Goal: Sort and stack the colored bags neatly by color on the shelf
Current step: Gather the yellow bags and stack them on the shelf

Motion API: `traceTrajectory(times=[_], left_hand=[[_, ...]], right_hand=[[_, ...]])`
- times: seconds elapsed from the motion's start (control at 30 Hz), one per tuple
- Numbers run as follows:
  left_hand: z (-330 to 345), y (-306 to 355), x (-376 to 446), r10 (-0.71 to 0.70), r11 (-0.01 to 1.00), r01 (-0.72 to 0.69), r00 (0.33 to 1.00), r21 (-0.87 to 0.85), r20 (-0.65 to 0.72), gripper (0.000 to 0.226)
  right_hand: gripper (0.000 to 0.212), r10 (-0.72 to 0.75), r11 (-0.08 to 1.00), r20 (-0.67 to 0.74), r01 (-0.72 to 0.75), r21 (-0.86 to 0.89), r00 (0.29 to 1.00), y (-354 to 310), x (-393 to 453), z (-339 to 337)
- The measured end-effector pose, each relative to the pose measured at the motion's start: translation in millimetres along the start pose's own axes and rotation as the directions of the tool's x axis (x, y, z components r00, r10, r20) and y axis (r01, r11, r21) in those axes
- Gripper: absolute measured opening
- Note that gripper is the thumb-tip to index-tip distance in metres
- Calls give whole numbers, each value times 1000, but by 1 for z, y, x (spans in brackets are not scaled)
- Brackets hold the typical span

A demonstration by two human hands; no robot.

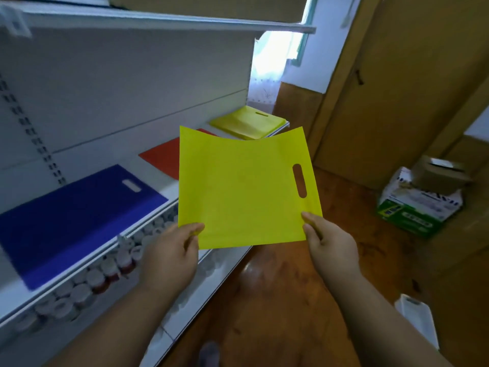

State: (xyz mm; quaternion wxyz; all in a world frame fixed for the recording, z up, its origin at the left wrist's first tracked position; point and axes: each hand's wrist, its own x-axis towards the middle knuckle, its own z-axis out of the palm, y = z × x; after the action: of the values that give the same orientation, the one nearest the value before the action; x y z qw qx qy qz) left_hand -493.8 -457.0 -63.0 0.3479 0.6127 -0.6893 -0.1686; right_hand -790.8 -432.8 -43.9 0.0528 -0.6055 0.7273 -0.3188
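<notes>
The held yellow bag (pixel 243 186) hides part of the red bag (pixel 161 156). The left hand (pixel 172 250) and right hand (pixel 330 245) each pinch a bottom corner. On the white shelf (pixel 169 193) lie a blue bag (pixel 79 218) and a yellow stack (pixel 246 123). The jars (pixel 105 274) below look blurry. The floor (pixel 291 287) is brown wood.

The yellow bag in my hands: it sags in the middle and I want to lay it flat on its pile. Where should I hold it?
Probably keep pinching the two near corners of the yellow bag, left hand and right hand, pulling them apart to tauten it. Its handle slot lies toward your right, so lay it far edge first on the yellow stack.
</notes>
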Motion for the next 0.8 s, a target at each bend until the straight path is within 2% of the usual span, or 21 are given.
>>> traceTrajectory(times=[0.13, 0.33, 0.43, 0.6, 0.7, 0.8], left_hand=[[42, -3, 92, 19, 1000, -18, 1000, -23, 23, 30], [106, 41, 202, 39, 998, -36, 995, -44, 87, 29], [136, 54, 245, 70, 997, -69, 994, -14, 88, 38], [203, 74, 312, -29, 999, 26, 997, 34, 65, 30], [232, 86, 340, -136, 988, 135, 991, 79, 11, 31], [247, 97, 362, -277, 956, 283, 958, 83, -76, 31]], right_hand=[[32, 30, 999, -6, -30, -25, 1000, 14, 76, 20], [33, 80, 988, -28, -83, -129, 996, 62, 182, 14], [32, 61, 982, -43, -67, -177, 997, 91, 226, 26], [30, -26, 982, -39, 19, -186, 999, 147, 333, 56], [30, -75, 982, 63, 85, -167, 995, 167, 402, 73], [30, -186, 971, 149, 204, -121, 971, 174, 466, 91]])
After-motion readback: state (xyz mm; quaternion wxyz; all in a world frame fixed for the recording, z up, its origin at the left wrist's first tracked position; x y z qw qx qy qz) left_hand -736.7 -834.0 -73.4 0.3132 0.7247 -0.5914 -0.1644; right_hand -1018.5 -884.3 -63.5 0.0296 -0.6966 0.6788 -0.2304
